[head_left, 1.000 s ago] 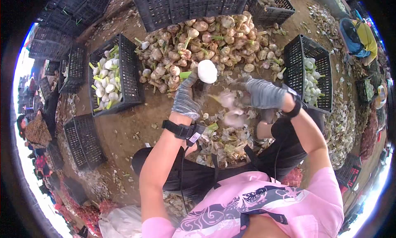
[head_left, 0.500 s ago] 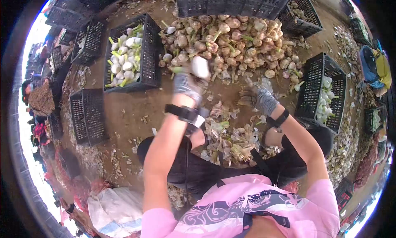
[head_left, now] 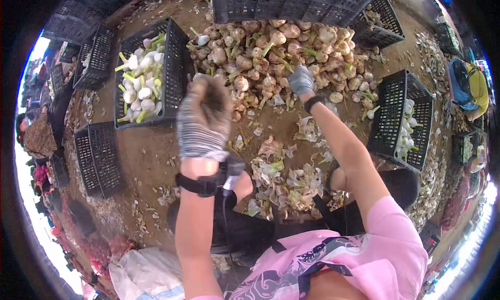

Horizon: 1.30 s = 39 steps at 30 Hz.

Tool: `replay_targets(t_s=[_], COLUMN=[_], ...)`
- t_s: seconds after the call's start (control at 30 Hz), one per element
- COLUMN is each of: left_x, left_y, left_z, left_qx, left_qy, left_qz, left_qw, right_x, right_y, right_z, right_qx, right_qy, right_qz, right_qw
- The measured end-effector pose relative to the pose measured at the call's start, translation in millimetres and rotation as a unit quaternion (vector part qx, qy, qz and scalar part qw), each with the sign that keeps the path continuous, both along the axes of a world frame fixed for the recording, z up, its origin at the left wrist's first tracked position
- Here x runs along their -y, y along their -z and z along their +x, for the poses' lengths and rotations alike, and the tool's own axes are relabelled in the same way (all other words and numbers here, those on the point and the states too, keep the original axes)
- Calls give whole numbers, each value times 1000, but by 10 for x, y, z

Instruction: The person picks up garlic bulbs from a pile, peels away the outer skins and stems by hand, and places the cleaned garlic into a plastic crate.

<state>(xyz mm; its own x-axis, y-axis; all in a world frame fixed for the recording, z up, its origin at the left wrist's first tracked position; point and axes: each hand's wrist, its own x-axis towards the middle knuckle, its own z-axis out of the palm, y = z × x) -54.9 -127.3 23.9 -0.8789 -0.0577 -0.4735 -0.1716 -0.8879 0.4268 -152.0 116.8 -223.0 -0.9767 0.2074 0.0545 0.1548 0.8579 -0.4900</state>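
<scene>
My left hand [head_left: 204, 118], in a striped grey glove with a dirt-darkened palm, is raised beside the left crate of garlic. It is blurred, but its fingers are curved and apart, with no bulb visible in them. My right hand [head_left: 302, 81], in a similar glove, reaches to the front of a heap of untrimmed garlic [head_left: 245, 55], close to a green stem. Its fingertips are hidden among the bulbs, so their grip does not show. Clean white garlic bulbs with short green stems [head_left: 145, 86] lie in the black left crate [head_left: 177, 76].
Peeled-off garlic skins [head_left: 291, 183] lie between my legs. Another black crate [head_left: 388, 112] with white bulbs stands at the right. An overturned-looking black crate [head_left: 99, 157] sits at the left, and a large crate [head_left: 291, 6] stands behind the heap. A white sack [head_left: 148, 274] lies lower left.
The white garlic bulb seen in my left hand is gone from it, and that hand has moved left and looks open. My right hand has moved forward and left to the heap.
</scene>
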Motion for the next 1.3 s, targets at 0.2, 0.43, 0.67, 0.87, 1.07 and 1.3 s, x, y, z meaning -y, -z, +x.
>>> replay_targets(t_s=[0.2,0.43,0.67,0.87,1.07,1.3], left_x=[-356,-697,-984,-1030,-1083,-1038], left_y=[238,577,442,242,245,110], left_z=[126,265,485,598,626,653], left_qx=[68,-68,-225,-254,-262,-170], left_qy=[69,202,241,274,309,335], left_qz=[-92,-493,-318,-336,-290,-118], left_qw=[991,843,889,865,867,919], right_x=[103,-75,-214,-364,-560,-554], right_y=[-204,-1555,-2107,-2160,-2397,-2598], right_z=[-189,662,1299,1393,1481,1575], right_qx=[55,83,81,-3,8,66], right_qy=[-27,-27,-177,-210,-236,-200], right_qz=[48,-538,-531,-430,-295,-398], right_qw=[997,838,825,878,926,893])
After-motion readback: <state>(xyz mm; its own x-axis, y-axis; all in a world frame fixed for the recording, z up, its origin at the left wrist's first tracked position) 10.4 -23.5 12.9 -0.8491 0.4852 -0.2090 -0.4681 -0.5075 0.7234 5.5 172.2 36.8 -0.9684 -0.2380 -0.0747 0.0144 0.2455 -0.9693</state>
